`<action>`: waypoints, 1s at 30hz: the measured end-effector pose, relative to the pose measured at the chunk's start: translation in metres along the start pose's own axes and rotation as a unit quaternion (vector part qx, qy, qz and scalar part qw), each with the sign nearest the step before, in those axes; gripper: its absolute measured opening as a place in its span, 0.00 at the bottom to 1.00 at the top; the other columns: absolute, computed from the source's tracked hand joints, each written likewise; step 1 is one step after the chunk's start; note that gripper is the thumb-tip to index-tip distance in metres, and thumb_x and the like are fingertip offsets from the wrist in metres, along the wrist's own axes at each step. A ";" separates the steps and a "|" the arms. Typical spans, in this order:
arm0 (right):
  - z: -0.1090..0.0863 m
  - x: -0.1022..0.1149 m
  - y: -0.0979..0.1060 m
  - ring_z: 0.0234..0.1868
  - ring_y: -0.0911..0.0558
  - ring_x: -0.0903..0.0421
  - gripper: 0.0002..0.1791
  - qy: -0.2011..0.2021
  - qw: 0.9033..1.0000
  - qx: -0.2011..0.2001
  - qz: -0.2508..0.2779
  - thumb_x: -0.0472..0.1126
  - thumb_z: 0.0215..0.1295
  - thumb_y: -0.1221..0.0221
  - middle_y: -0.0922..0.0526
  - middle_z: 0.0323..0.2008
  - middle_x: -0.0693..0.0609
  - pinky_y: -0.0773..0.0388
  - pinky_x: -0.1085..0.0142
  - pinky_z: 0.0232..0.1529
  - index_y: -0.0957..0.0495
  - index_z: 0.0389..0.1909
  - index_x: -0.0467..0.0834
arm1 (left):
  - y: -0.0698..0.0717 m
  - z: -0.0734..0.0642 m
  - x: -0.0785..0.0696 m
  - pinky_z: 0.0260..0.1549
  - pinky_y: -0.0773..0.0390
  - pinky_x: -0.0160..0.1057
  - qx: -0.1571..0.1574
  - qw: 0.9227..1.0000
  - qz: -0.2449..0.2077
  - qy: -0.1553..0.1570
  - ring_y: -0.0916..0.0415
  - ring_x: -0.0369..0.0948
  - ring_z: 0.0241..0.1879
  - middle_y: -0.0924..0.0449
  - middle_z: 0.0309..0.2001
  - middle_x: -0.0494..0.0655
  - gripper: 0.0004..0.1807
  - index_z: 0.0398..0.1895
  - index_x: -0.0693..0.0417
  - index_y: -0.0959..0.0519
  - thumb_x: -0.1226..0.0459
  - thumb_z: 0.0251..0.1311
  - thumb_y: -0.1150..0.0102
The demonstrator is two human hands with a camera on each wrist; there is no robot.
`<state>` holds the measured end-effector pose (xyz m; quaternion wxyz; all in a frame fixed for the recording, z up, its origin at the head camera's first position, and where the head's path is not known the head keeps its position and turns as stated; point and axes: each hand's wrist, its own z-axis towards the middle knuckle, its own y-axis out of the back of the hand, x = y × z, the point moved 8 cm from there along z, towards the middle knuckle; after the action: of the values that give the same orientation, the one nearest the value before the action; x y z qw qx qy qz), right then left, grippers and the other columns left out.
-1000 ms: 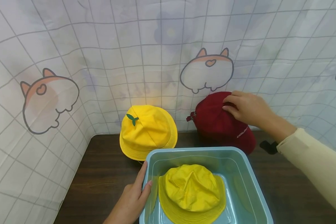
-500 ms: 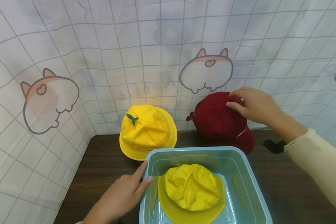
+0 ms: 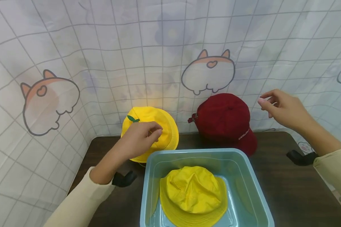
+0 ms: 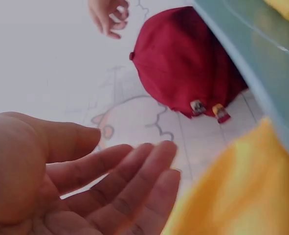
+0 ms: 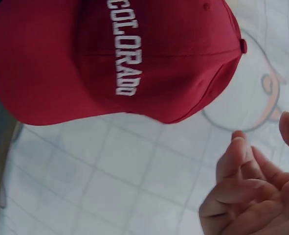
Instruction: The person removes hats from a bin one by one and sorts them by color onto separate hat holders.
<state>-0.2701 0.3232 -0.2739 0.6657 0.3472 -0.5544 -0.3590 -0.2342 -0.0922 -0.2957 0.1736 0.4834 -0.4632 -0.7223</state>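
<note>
My left hand [image 3: 139,138] is over the yellow bucket hat [image 3: 170,126] with a green sprout on its crown. In the left wrist view its fingers [image 4: 134,181] are loosely bent with nothing between them, and the yellow cloth lies beside them. To the right of the dark red baseball cap [image 3: 224,116], my right hand [image 3: 287,108] hangs in the air, fingers relaxed and holding nothing. White letters reading COLORADO show on the cap [image 5: 159,54] in the right wrist view. A second yellow bucket hat [image 3: 193,189] lies in the light blue plastic basin [image 3: 251,170].
The basin stands at the front of a dark wooden table [image 3: 295,186], just before the sprout hat and the cap. Behind the table hangs a white gridded cloth [image 3: 116,63] with cartoon animal prints. Black straps [image 3: 301,157] stick out by both wrists.
My right hand has left the red cap's crown and moved right. My left hand has come off the basin's rim and moved up over the sprout hat. The hats and basin stay in place.
</note>
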 end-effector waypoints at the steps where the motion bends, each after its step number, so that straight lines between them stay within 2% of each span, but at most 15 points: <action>1: -0.002 -0.008 -0.003 0.37 0.20 0.45 0.35 -0.016 1.000 0.013 0.012 0.64 0.76 0.52 0.18 0.50 0.35 0.23 0.62 0.30 0.32 0.67 0.40 | 0.000 0.009 -0.003 0.36 0.20 0.39 0.000 1.000 -0.008 -0.002 0.23 0.37 0.32 0.15 0.34 0.41 0.13 0.52 0.53 0.16 0.57 0.76 0.46; 5: -0.009 -0.040 -0.016 0.39 0.23 0.48 0.41 -0.071 0.993 0.070 0.058 0.69 0.75 0.57 0.20 0.52 0.36 0.21 0.62 0.34 0.38 0.70 0.37 | -0.003 0.045 -0.018 0.39 0.17 0.39 0.028 0.997 -0.069 -0.002 0.19 0.41 0.38 0.14 0.42 0.45 0.13 0.53 0.51 0.17 0.56 0.76 0.46; 9: -0.019 -0.068 -0.037 0.44 0.23 0.48 0.42 -0.104 0.981 0.131 0.103 0.68 0.77 0.60 0.23 0.57 0.35 0.21 0.61 0.40 0.41 0.71 0.36 | -0.012 0.078 -0.029 0.43 0.16 0.39 0.049 0.993 -0.110 0.001 0.19 0.43 0.41 0.16 0.47 0.44 0.14 0.55 0.50 0.19 0.56 0.76 0.46; 14: -0.030 -0.094 -0.062 0.46 0.21 0.51 0.42 -0.122 0.965 0.184 0.138 0.66 0.79 0.61 0.25 0.62 0.31 0.19 0.58 0.46 0.41 0.71 0.32 | -0.025 0.115 -0.037 0.45 0.18 0.40 0.051 0.994 -0.100 0.018 0.22 0.44 0.43 0.17 0.50 0.45 0.15 0.56 0.51 0.18 0.56 0.76 0.46; 17: -0.035 -0.105 -0.078 0.46 0.19 0.51 0.44 -0.141 0.958 0.195 0.155 0.68 0.78 0.60 0.28 0.66 0.29 0.18 0.57 0.48 0.41 0.72 0.32 | -0.033 0.133 -0.036 0.49 0.18 0.42 0.057 0.994 -0.083 0.034 0.23 0.45 0.47 0.17 0.54 0.48 0.17 0.59 0.53 0.19 0.57 0.76 0.47; 20: -0.041 -0.115 -0.097 0.47 0.17 0.51 0.47 -0.163 0.947 0.213 0.178 0.69 0.77 0.60 0.32 0.70 0.27 0.17 0.54 0.51 0.44 0.74 0.31 | -0.043 0.149 -0.030 0.55 0.19 0.44 0.071 0.993 -0.081 0.056 0.25 0.45 0.52 0.20 0.60 0.49 0.20 0.65 0.54 0.22 0.57 0.76 0.49; 22: -0.045 -0.121 -0.108 0.48 0.17 0.50 0.48 -0.172 0.940 0.227 0.189 0.69 0.77 0.61 0.35 0.71 0.26 0.18 0.48 0.56 0.47 0.75 0.29 | -0.051 0.156 -0.025 0.56 0.19 0.45 0.083 0.989 -0.097 0.072 0.25 0.47 0.53 0.22 0.64 0.51 0.22 0.68 0.54 0.25 0.58 0.77 0.50; 24: -0.049 -0.125 -0.120 0.50 0.16 0.49 0.49 -0.177 0.932 0.246 0.197 0.68 0.78 0.62 0.37 0.72 0.26 0.22 0.41 0.60 0.50 0.76 0.27 | -0.060 0.163 -0.020 0.56 0.19 0.44 0.097 0.985 -0.113 0.083 0.25 0.48 0.52 0.23 0.64 0.51 0.22 0.70 0.55 0.26 0.59 0.77 0.51; 26: -0.053 -0.128 -0.130 0.51 0.16 0.49 0.50 -0.185 0.925 0.258 0.208 0.68 0.79 0.63 0.39 0.73 0.26 0.23 0.39 0.61 0.52 0.76 0.26 | -0.069 0.168 -0.016 0.53 0.18 0.44 0.110 0.980 -0.136 0.090 0.24 0.51 0.52 0.22 0.62 0.53 0.22 0.69 0.56 0.27 0.61 0.77 0.51; 29: -0.058 -0.132 -0.144 0.50 0.17 0.51 0.49 -0.200 0.910 0.263 0.249 0.67 0.78 0.61 0.39 0.74 0.27 0.18 0.53 0.54 0.52 0.76 0.27 | -0.083 0.174 -0.013 0.51 0.17 0.44 0.122 0.975 -0.158 0.095 0.23 0.53 0.53 0.20 0.57 0.54 0.21 0.68 0.58 0.26 0.62 0.77 0.51; 30: -0.060 -0.133 -0.148 0.49 0.17 0.53 0.48 -0.208 0.904 0.260 0.267 0.67 0.78 0.59 0.35 0.72 0.29 0.18 0.58 0.50 0.50 0.75 0.29 | -0.087 0.175 -0.012 0.50 0.16 0.44 0.121 0.974 -0.164 0.098 0.22 0.54 0.53 0.20 0.56 0.55 0.20 0.68 0.58 0.26 0.63 0.77 0.51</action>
<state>-0.2416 0.3673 -0.4747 0.4925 0.2645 -0.8258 -0.0750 -0.3615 0.0482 -0.3435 0.0370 0.6385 -0.4424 -0.6287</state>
